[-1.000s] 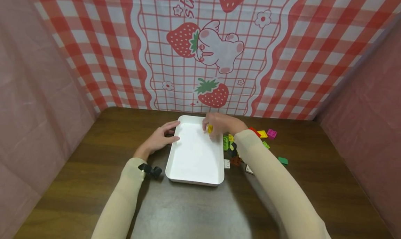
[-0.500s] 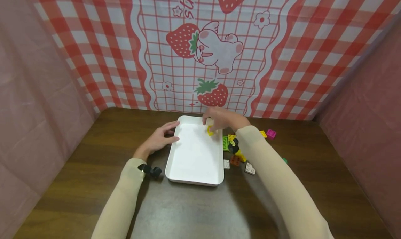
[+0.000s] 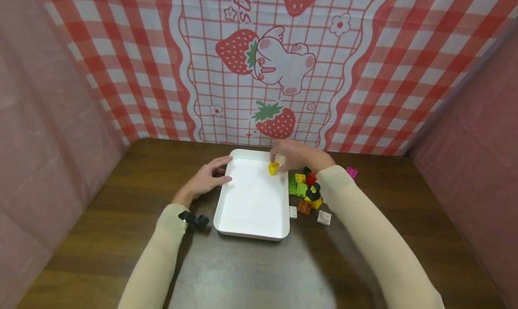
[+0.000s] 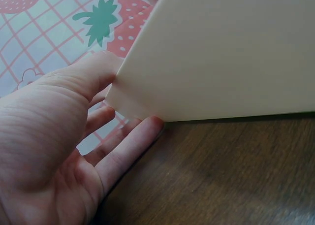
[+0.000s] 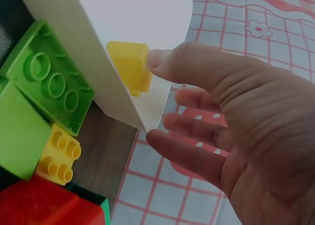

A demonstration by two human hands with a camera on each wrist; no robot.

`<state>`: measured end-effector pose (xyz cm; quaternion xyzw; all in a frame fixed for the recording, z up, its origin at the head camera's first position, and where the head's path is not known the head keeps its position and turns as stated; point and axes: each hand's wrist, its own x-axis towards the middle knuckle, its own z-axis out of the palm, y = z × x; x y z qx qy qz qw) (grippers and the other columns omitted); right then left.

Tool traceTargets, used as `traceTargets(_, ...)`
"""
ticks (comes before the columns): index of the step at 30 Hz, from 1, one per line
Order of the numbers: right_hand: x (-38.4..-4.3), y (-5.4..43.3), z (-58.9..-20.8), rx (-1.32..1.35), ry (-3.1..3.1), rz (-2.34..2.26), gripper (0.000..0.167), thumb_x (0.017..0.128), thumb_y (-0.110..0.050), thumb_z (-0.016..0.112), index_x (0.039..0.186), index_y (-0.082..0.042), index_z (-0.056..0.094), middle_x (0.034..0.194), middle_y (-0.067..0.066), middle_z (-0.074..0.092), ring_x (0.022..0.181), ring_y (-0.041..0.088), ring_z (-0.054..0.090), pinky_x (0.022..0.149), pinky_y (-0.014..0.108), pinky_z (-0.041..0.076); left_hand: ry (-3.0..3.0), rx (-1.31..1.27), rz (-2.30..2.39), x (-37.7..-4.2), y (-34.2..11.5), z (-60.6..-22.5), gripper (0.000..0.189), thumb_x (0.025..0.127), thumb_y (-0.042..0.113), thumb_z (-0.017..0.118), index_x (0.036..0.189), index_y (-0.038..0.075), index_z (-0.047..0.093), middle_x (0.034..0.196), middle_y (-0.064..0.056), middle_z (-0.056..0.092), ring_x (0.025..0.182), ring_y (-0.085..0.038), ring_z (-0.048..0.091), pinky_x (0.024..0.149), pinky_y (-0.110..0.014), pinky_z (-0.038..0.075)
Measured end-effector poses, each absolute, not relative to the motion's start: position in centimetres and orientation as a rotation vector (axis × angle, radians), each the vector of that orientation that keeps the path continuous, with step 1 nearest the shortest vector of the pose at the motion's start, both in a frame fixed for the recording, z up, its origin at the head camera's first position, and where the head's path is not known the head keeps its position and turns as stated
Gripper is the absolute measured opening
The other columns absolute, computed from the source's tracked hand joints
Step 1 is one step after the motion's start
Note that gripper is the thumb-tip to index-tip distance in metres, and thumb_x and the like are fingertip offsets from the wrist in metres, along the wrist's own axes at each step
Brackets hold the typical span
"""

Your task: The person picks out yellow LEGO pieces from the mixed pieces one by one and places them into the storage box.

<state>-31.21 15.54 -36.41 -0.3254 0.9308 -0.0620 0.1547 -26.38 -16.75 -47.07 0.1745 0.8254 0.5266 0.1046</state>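
A shallow white tray (image 3: 252, 205) lies on the table. At its left side my left hand (image 3: 205, 179) rests with thumb and fingertips touching the rim and outer wall; in the left wrist view the fingers (image 4: 120, 156) are fairly straight against the wall. Inside the tray's far right corner stands a yellow toy brick (image 3: 273, 168). Over that corner hovers my right hand (image 3: 295, 156), its fingers loosely spread. In the right wrist view the thumb tip sits at the edge of the yellow brick (image 5: 130, 65), while the visible fingers are apart from it. The index finger is mostly hidden there.
Right of the tray lie several loose bricks: green (image 3: 292, 185), small yellow (image 3: 300, 178), red (image 3: 311, 179), brown (image 3: 304, 207), white (image 3: 323, 217) and magenta (image 3: 352, 172). A white brick (image 3: 293, 212) is beside the tray's wall. A checked strawberry cloth (image 3: 279, 75) hangs behind the table.
My right hand has shifted slightly right, and its forearm too, uncovering more bricks. The yellow brick in the tray has turned and shifted a little. My left hand has stayed put.
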Motion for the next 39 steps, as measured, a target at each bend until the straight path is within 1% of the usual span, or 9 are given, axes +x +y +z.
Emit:
traceTargets(5,-30.8,15.9,-36.2,-0.933,2.673,-0.163,0.027,0.100,-0.017,0.087,0.126,-0.016,0.082,0.144,0.014,0.066,0.130,0.038,0.064,0.118,0.054,0.058,2.435,0.505,1.546,-26.4,-16.8,-47.1,0.074,0.108,0.015,0.075,0.174,0.008,0.042,0.186,-0.017,0.033,0.154,-0.051,0.053,0.123,-0.066,0.053)
traceTargets(10,-30.6,16.3,-36.1,-0.961,2.684,-0.122,0.024,0.099,-0.016,0.088,0.123,-0.016,0.083,0.138,0.015,0.067,0.112,0.031,0.065,0.105,0.048,0.063,2.430,0.499,1.544,-26.3,-16.9,-47.1,0.074,0.109,0.015,0.075,0.174,0.008,0.041,0.186,-0.017,0.032,0.154,-0.051,0.052,0.123,-0.065,0.053)
traceTargets(13,-30.4,16.6,-36.0,-0.982,2.684,-0.112,0.024,0.098,-0.016,0.089,0.121,-0.015,0.083,0.132,0.014,0.069,0.103,0.027,0.064,0.097,0.044,0.064,2.429,0.498,1.544,-26.3,-16.9,-47.1,0.074,0.109,0.015,0.075,0.174,0.008,0.041,0.186,-0.017,0.032,0.155,-0.052,0.052,0.124,-0.066,0.052)
traceTargets(18,-30.0,17.2,-36.1,-1.024,2.687,-0.144,0.021,0.097,-0.015,0.089,0.117,-0.013,0.083,0.124,0.011,0.069,0.099,0.026,0.063,0.093,0.043,0.062,2.431,0.495,1.541,-26.3,-17.1,-47.0,0.074,0.109,0.016,0.075,0.175,0.009,0.041,0.187,-0.017,0.032,0.156,-0.052,0.050,0.125,-0.067,0.051)
traceTargets(21,-29.8,17.7,-36.2,-1.051,2.693,-0.137,0.019,0.097,-0.015,0.088,0.115,-0.014,0.083,0.122,0.011,0.069,0.100,0.026,0.061,0.094,0.043,0.062,2.428,0.497,1.543,-26.3,-17.1,-47.1,0.074,0.109,0.015,0.075,0.175,0.008,0.041,0.186,-0.017,0.032,0.155,-0.052,0.050,0.125,-0.067,0.051)
traceTargets(24,-29.4,18.2,-36.2,-1.037,2.692,-0.137,0.021,0.096,-0.015,0.089,0.116,-0.014,0.084,0.122,0.012,0.071,0.104,0.029,0.063,0.099,0.046,0.064,2.424,0.501,1.546,-26.4,-17.0,-47.1,0.074,0.109,0.015,0.075,0.174,0.008,0.041,0.186,-0.017,0.032,0.155,-0.052,0.051,0.124,-0.067,0.052)
traceTargets(28,-28.8,18.9,-36.2,-0.995,2.706,-0.145,0.021,0.095,-0.015,0.090,0.115,-0.014,0.084,0.123,0.011,0.074,0.108,0.029,0.066,0.106,0.049,0.065,2.419,0.503,1.548,-26.4,-16.9,-47.2,0.074,0.109,0.016,0.076,0.174,0.008,0.042,0.186,-0.017,0.033,0.154,-0.051,0.052,0.123,-0.065,0.053)
traceTargets(32,-28.5,19.6,-36.1,-0.977,2.727,-0.143,0.020,0.095,-0.014,0.090,0.114,-0.015,0.083,0.120,0.008,0.073,0.105,0.026,0.064,0.106,0.049,0.065,2.416,0.496,1.551,-26.3,-16.9,-47.2,0.074,0.108,0.015,0.076,0.174,0.008,0.043,0.186,-0.017,0.034,0.154,-0.051,0.053,0.122,-0.065,0.053)
traceTargets(39,-28.1,20.6,-35.7,-0.955,2.732,-0.120,0.024,0.095,-0.018,0.091,0.117,-0.014,0.083,0.120,0.008,0.074,0.107,0.026,0.067,0.105,0.049,0.067,2.427,0.490,1.544,-26.4,-16.8,-47.1,0.074,0.108,0.016,0.076,0.174,0.009,0.043,0.186,-0.016,0.034,0.154,-0.051,0.053,0.123,-0.065,0.053)
